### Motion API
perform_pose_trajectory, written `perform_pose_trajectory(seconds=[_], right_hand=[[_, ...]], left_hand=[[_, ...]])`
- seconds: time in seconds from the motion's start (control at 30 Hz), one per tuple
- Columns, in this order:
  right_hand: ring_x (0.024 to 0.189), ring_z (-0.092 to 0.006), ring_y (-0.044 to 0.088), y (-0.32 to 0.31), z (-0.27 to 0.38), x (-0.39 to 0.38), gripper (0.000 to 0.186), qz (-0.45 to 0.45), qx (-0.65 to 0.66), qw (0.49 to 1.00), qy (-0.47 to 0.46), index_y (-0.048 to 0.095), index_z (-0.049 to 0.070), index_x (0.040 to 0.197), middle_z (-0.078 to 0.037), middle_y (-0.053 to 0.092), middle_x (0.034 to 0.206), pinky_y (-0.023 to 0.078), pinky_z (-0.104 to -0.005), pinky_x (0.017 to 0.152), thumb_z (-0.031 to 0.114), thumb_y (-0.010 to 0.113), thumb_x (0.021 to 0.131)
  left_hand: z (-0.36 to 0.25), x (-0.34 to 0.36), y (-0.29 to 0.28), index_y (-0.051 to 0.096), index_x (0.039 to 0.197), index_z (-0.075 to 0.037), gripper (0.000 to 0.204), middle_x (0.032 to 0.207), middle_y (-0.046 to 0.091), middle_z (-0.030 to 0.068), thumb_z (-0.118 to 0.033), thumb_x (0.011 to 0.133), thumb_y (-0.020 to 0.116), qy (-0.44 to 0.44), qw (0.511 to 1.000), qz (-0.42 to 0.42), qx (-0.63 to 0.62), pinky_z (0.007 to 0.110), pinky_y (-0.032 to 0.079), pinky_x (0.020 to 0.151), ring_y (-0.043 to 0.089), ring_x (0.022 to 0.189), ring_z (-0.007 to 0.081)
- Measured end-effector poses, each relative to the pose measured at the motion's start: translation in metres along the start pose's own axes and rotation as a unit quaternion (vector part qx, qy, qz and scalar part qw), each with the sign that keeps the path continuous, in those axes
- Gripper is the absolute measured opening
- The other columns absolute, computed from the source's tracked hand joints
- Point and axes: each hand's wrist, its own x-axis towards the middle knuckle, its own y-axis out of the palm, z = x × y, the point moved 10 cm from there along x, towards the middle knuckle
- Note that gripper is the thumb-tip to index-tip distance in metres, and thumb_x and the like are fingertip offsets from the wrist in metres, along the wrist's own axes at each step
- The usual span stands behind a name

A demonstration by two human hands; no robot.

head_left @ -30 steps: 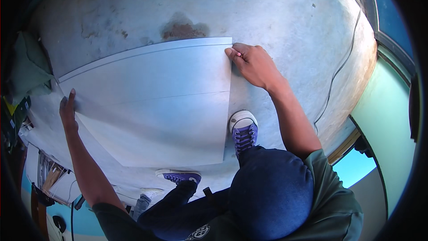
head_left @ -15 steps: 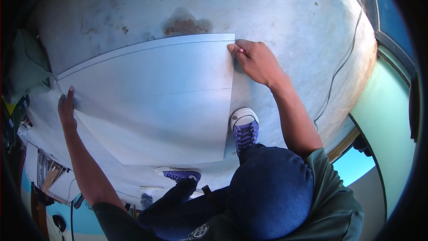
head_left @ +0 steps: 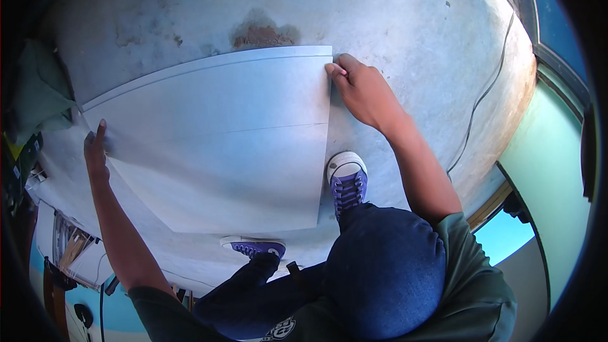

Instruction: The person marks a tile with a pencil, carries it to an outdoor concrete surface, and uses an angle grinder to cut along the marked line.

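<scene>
A large, thin pale grey sheet (head_left: pixel 221 145) stretches in front of me, with a narrow strip along its far edge and a faint line across its middle. My right hand (head_left: pixel 364 92) pinches its far right corner between thumb and fingers; something small and pink shows at the fingers, possibly a nail. At the left edge, my left hand (head_left: pixel 96 152) grips the sheet, thumb up along the side and the other fingers partly hidden. Between my hands the surface sags slightly in a curve.
Below lies a stained concrete floor (head_left: pixel 405 12), with a dark cable (head_left: pixel 481 98) on the right. My purple shoes (head_left: pixel 347 180) stand beside the sheet's right and near edges. Green cloth (head_left: pixel 41 95) is bunched at the far left. A pale green panel (head_left: pixel 557 171) bounds the right side.
Both hands keep their hold, and the sheet has shifted very slightly. A shoe and trouser leg that showed near my left foot are out of sight now.
</scene>
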Motion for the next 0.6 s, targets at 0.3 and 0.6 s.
perform_pose_trajectory(seconds=[0.3,0.6], right_hand=[[0.064,-0.0233,0.064,0.051,-0.038,-0.085,0.026,0.131,0.272,0.938,0.172,0.058,-0.003,0.112,-0.015,0.065,0.081,0.057,-0.0369,0.061,0.015,0.042,0.102],[0.101,-0.0242,0.065,0.155,-0.055,-0.154,0.038,0.287,0.391,0.834,0.262,0.052,-0.008,0.127,-0.019,0.061,0.121,0.058,-0.0383,0.091,0.008,0.041,0.095]], left_hand=[[0.031,-0.026,-0.007,0.040,0.149,0.007,0.091,0.124,0.061,0.0138,-0.063,0.094,0.058,0.018,0.992,-0.117,-0.045,0.037,0.041,0.100,0.055,0.113,0.0237],[0.243,-0.118,0.006,0.047,0.142,0.009,0.070,0.138,0.056,0.0195,-0.050,0.106,0.046,0.041,0.995,-0.079,-0.034,0.037,0.038,0.108,0.051,0.127,0.0278]])
